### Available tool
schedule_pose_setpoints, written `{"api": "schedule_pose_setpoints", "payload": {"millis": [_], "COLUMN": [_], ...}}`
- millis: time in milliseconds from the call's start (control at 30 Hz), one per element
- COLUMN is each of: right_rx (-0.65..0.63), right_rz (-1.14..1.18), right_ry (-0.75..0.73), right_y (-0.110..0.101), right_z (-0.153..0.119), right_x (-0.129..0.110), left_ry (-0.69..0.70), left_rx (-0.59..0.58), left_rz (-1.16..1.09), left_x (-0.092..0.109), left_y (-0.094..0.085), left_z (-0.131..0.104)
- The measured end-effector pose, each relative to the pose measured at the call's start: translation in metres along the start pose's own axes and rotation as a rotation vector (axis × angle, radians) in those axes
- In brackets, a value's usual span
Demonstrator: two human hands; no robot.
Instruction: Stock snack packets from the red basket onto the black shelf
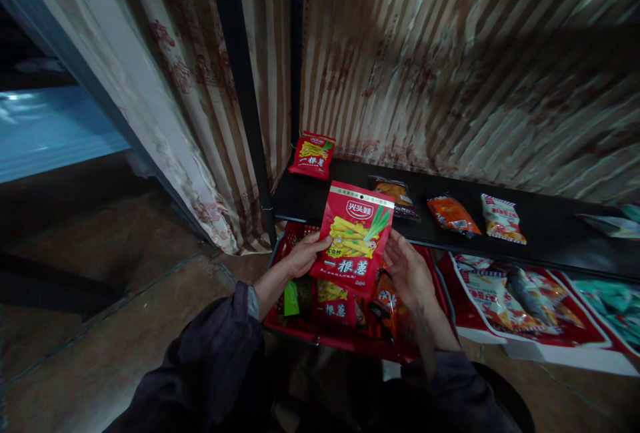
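Observation:
A red snack bag (354, 236) with yellow sticks and a green scallion printed on it is held upright between my two hands, front side towards me. My left hand (306, 256) grips its left edge, thumb over the front. On the right edge my right hand (411, 271) has its fingers closed, partly behind the bag. Directly below is a red basket (340, 347) holding several packets, among them a like red bag (331, 306), an orange packet (386, 296) and a green one (291, 298). Part of the basket is hidden by the held bag and my arms.
On the black shelf (345, 171) lie another red snack bag (313, 155), a dark-edged brown packet (395, 194), an orange packet (453, 214) and a white-red packet (503, 219). Striped curtains (425, 73) hang behind. A red-lined bin (590, 333) of packets stands at right.

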State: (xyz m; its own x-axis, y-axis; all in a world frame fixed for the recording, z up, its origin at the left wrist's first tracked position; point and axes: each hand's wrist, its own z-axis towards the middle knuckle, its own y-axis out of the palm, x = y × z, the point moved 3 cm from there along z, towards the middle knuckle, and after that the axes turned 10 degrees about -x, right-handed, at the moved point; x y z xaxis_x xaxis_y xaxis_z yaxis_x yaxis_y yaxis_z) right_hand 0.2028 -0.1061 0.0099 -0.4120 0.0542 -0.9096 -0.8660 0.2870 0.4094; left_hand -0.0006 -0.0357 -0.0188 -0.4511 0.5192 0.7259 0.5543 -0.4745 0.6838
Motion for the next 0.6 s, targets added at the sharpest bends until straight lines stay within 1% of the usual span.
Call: {"api": "schedule_pose_setpoints", "payload": {"millis": [67,133,200,333,400,467,600], "right_rx": [0.013,0.008,0.028,0.136,0.162,0.154,0.062], "right_rz": [-0.042,-0.094,-0.138,-0.167,-0.158,-0.146,-0.091], "right_ry": [-0.051,-0.056,-0.075,-0.201,-0.226,-0.194,-0.068], "right_y": [0.004,0.009,0.013,0.02,0.022,0.023,0.024], "right_z": [0.015,0.025,0.031,0.036,0.039,0.041,0.036], "right_x": [-0.014,-0.021,-0.025,-0.028,-0.027,-0.025,-0.018], "left_ry": [-0.036,-0.054,-0.057,-0.059,-0.06,-0.055,-0.035], "left_rx": [-0.035,-0.054,-0.06,-0.055,-0.047,-0.038,-0.001], "left_rz": [0.011,0.016,0.017,0.022,0.028,0.023,-0.029], "left_x": [-0.003,-0.005,-0.007,-0.008,-0.007,-0.007,-0.005], "left_y": [0.001,0.002,0.003,0.006,0.007,0.006,0.003], "left_z": [0.001,0.001,0.001,0.0,0.0,-0.001,0.0]}}
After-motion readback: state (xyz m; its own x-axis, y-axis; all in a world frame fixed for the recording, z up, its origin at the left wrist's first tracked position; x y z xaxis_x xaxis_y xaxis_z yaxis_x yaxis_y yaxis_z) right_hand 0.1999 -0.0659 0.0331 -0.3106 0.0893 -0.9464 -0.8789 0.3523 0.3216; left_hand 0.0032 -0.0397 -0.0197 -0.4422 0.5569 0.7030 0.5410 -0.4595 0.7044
